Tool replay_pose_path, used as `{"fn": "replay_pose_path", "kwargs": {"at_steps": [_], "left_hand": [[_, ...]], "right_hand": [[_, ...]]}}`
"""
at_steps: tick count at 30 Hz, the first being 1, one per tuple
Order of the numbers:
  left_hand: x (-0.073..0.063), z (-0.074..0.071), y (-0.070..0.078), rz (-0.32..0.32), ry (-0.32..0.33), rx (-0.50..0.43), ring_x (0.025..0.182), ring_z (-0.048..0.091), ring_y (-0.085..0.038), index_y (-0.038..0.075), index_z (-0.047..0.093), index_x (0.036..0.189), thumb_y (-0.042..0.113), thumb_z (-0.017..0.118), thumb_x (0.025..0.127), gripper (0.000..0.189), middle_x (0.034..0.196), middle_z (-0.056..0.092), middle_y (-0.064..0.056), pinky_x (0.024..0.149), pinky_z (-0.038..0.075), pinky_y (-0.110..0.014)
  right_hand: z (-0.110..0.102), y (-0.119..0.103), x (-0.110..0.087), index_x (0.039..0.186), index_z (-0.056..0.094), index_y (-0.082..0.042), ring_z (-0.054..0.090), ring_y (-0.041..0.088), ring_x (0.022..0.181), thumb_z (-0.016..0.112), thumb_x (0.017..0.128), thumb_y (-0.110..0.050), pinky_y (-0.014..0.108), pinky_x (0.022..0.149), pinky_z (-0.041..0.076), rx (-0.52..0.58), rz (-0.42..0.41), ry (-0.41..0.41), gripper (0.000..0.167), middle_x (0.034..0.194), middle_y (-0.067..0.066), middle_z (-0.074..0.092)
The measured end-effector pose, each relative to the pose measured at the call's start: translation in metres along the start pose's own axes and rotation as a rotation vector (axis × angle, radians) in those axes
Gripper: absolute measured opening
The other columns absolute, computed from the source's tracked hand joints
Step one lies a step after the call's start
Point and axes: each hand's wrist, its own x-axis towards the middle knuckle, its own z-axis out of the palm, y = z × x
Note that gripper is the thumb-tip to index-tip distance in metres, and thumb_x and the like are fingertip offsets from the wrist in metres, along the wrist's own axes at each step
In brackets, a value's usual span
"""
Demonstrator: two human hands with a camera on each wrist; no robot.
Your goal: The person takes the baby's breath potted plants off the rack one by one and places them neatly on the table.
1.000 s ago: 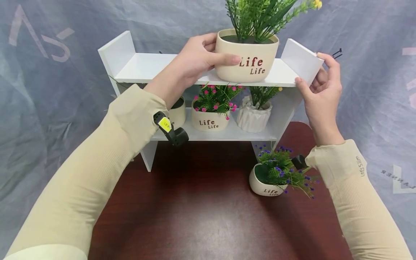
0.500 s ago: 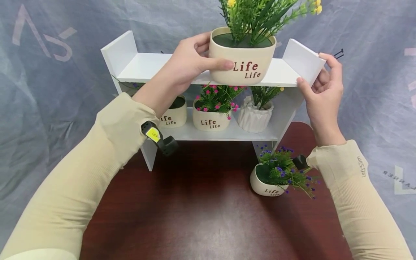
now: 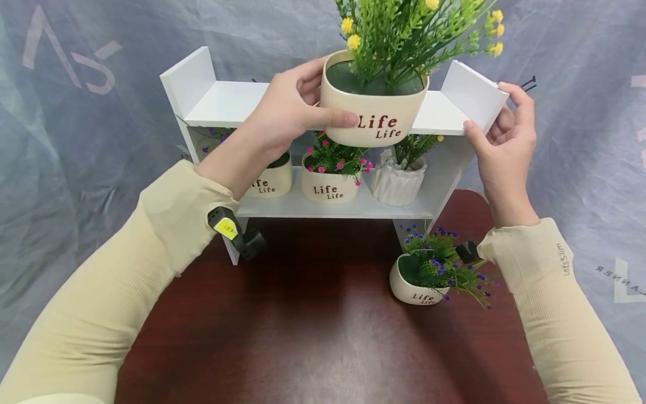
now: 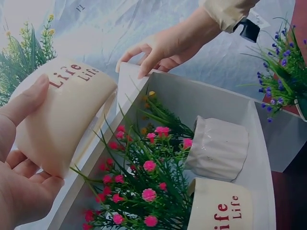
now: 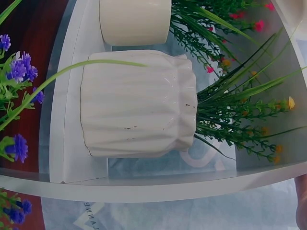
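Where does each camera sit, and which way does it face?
Head: on the head, facing forward and down at the white shelf; left hand, right hand and sleeves show.
Left wrist: on that wrist, facing the held pot and white shelf; both hands show.
Right wrist: on that wrist, facing the fluted pot; right hand barely shows.
Both wrist views share the fluted pot.

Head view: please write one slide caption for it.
Left hand holding a yellow-flowered pot; right hand gripping the side panel of a white shelf.
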Motion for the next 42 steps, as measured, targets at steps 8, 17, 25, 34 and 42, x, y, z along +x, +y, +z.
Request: {"fn": "replay_pose_path", "kwargs": {"at_steps": [8, 17, 25, 34, 42], "left_hand": [[-0.011, 0.003, -0.004, -0.007, 0.006, 0.001, 0.137, 0.044, -0.005, 0.019, 0.035, 0.15, -0.008, 0.08, 0.071, 0.095, 0.153, 0.042, 0.006, 0.111, 0.037, -0.02], [-0.024, 0.008, -0.011, 0.019, 0.0, -0.057, 0.132, 0.049, -0.007, 0.016, 0.038, 0.149, -0.012, 0.079, 0.069, 0.094, 0.148, 0.048, 0.005, 0.107, 0.042, -0.02], [-0.036, 0.015, -0.019, 0.037, -0.003, -0.053, 0.132, 0.05, -0.006, 0.017, 0.042, 0.147, -0.012, 0.081, 0.068, 0.093, 0.146, 0.05, 0.004, 0.105, 0.045, -0.02], [-0.049, 0.023, -0.032, 0.008, -0.015, 0.095, 0.136, 0.043, 0.0, 0.027, 0.04, 0.148, 0.002, 0.086, 0.068, 0.095, 0.152, 0.041, 0.012, 0.107, 0.042, -0.02], [-0.059, 0.031, -0.051, 0.035, -0.066, 0.134, 0.135, 0.046, -0.006, 0.024, 0.038, 0.149, 0.002, 0.087, 0.067, 0.098, 0.148, 0.047, 0.005, 0.109, 0.041, -0.022]], "right_hand": [[-0.001, 0.0, -0.001, 0.133, 0.049, -0.018, 0.059, 0.025, 0.115, 0.067, 0.083, 0.004, 0.025, 0.089, 0.049, 0.003, -0.001, 0.002, 0.058, 0.131, 0.014, 0.06], [-0.002, -0.001, 0.0, 0.133, 0.049, -0.017, 0.061, 0.024, 0.11, 0.066, 0.083, 0.006, 0.023, 0.085, 0.05, 0.011, -0.006, 0.007, 0.058, 0.128, 0.012, 0.062], [0.0, -0.002, 0.0, 0.133, 0.051, -0.015, 0.061, 0.018, 0.089, 0.066, 0.081, 0.008, 0.021, 0.074, 0.047, 0.019, -0.019, 0.026, 0.059, 0.121, 0.011, 0.065], [0.002, -0.006, 0.0, 0.133, 0.05, -0.017, 0.048, 0.011, 0.069, 0.049, 0.08, 0.014, 0.019, 0.057, 0.035, -0.028, 0.006, 0.034, 0.062, 0.106, 0.005, 0.062], [0.003, -0.002, 0.003, 0.126, 0.054, -0.006, 0.061, 0.011, 0.07, 0.071, 0.081, 0.003, 0.02, 0.07, 0.052, 0.147, -0.077, 0.015, 0.048, 0.083, 0.006, 0.068]]}}
